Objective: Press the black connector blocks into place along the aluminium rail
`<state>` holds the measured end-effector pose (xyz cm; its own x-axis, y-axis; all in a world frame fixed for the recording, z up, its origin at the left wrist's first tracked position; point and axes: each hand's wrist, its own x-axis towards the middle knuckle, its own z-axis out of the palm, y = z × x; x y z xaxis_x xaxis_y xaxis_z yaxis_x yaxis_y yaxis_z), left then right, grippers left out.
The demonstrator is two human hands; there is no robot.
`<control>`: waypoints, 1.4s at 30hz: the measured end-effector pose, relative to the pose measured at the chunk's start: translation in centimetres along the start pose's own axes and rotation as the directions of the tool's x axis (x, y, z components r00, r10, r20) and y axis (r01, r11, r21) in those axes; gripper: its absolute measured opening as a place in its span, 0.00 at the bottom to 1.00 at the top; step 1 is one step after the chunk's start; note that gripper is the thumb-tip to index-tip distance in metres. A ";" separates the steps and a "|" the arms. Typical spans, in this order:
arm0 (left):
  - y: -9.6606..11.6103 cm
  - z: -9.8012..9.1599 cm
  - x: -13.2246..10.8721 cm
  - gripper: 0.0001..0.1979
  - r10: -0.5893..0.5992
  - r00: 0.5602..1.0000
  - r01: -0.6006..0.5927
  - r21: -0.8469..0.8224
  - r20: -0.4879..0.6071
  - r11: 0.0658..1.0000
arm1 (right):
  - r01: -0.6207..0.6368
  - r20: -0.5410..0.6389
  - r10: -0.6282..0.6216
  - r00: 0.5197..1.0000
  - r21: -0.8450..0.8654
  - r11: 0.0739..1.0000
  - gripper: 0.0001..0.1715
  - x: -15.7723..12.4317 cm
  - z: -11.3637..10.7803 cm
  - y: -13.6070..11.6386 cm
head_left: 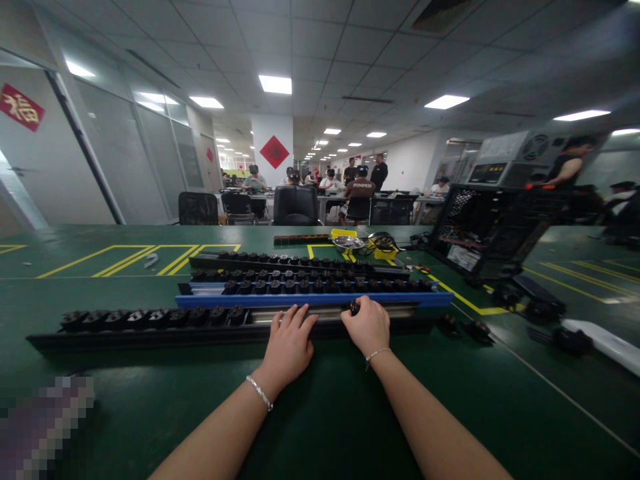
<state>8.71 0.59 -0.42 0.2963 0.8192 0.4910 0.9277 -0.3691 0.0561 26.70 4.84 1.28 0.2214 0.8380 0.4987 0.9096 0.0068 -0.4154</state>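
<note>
A long black rail (150, 341) lies across the table in front of me, with a row of black socket-like modules (159, 316) seated along its left half. Bare metal channel (323, 312) shows in its right half. My left hand (290, 343) rests on the rail just right of the last module, fingers spread over the channel. Between thumb and fingers, my right hand (369, 325) pinches one small black module (355, 307) at the channel, its lower part hidden. Directly behind stands a blue rail (310, 300) filled with similar modules, and another black rail (300, 263) lies beyond it.
Loose black modules (479, 331) lie right of the rail. An open computer case (500, 227) stands at the back right, near a metal dish (349, 243) and yellow holders (385, 251). A white object (603, 343) lies at right. People sit at tables beyond.
</note>
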 end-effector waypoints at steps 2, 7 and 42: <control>0.0 0.0 0.0 0.25 0.003 1.000 -0.003 -0.001 0.002 1.000 | -0.005 -0.001 0.005 1.000 0.008 1.000 0.10 0.0 0.0 0.1; -0.1 -0.1 0.0 0.25 0.006 1.000 -0.006 -0.004 0.013 1.000 | 0.001 0.001 -0.001 1.000 0.003 1.000 0.11 0.0 -0.1 0.3; -0.2 0.1 0.0 0.25 0.003 1.000 -0.003 -0.012 0.007 1.000 | 0.014 0.008 -0.013 1.000 -0.040 0.999 0.07 0.3 -0.5 1.4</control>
<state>8.54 0.72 -0.54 0.3009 0.8211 0.4850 0.9240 -0.3768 0.0648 28.22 4.83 1.16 0.2066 0.8420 0.4984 0.9258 -0.0034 -0.3780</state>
